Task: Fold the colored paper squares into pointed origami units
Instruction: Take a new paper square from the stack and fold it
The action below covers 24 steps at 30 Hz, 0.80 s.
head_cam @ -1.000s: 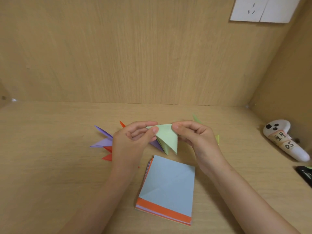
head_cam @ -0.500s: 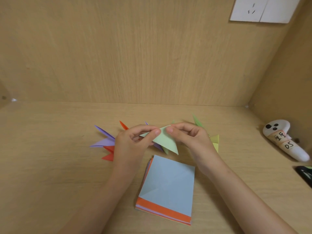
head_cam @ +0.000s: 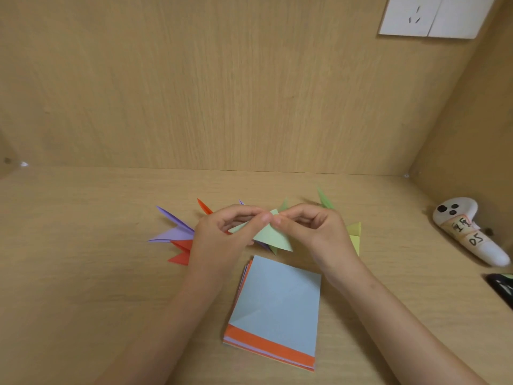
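Observation:
A pale green folded paper hangs just above the desk, pinched along its top edge by my left hand and my right hand, whose fingertips meet in the middle. Its pointed corner aims down and to the right. Behind my hands lie folded pointed units: purple and red on the left, green and yellow-green on the right. A stack of paper squares with a light blue sheet on top and an orange one showing below lies in front of my hands.
A white controller with a handwritten label lies at the right by the side wall. A black object sits at the right edge. The wooden back wall stands close behind, with a white socket plate on it.
My hands have come together along the green paper's top edge until the fingertips touch. The paper has tipped flatter, and its point has swung down and to the right.

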{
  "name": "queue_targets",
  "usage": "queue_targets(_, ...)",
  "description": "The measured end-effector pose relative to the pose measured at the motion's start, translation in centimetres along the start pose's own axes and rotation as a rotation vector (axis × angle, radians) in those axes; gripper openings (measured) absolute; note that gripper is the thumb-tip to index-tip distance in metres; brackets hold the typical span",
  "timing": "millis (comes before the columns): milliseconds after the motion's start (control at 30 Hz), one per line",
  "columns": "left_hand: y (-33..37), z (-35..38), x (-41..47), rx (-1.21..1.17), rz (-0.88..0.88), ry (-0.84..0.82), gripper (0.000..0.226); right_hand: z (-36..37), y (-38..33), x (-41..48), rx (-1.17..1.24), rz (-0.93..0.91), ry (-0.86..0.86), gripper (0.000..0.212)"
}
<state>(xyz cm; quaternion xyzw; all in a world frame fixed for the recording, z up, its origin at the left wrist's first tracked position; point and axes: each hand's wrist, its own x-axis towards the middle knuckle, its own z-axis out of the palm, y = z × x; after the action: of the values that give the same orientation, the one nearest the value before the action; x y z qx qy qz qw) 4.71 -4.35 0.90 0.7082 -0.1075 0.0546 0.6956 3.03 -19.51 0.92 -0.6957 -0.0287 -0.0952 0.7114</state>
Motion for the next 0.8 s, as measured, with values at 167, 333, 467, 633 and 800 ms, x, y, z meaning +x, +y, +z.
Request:
queue_targets(167, -0.20, 0.04, -0.08, 0.021, 0.051, 0.026, 0.013, 0.25, -0.03, -0.13, -0.004, 0.005, -0.039, 0.004)
queue_targets(333, -0.27, 0.17, -0.17, 0.024, 0.067, 0.048, 0.013, 0.18, -0.24, -0.17, 0.042, 0.001, -0.041, 0.006)
queue_targets(467, -0.24, 0.26, -0.17, 0.036, 0.068, 0.033, 0.012, 0.14, -0.24, -0.13, -0.012, -0.029, -0.014, 0.008)
queue_targets(633, -0.07, 0.06, -0.07, 0.022, 0.062, 0.016, 0.006, 0.57, 0.04, -0.28, -0.063, -0.056, -0.033, 0.015)
queue_targets(800, 0.00, 0.22, -0.27, 0.034, 0.082, 0.072, 0.011, 0.80, 0.03, -0.32, -0.088, -0.058, -0.048, 0.014)
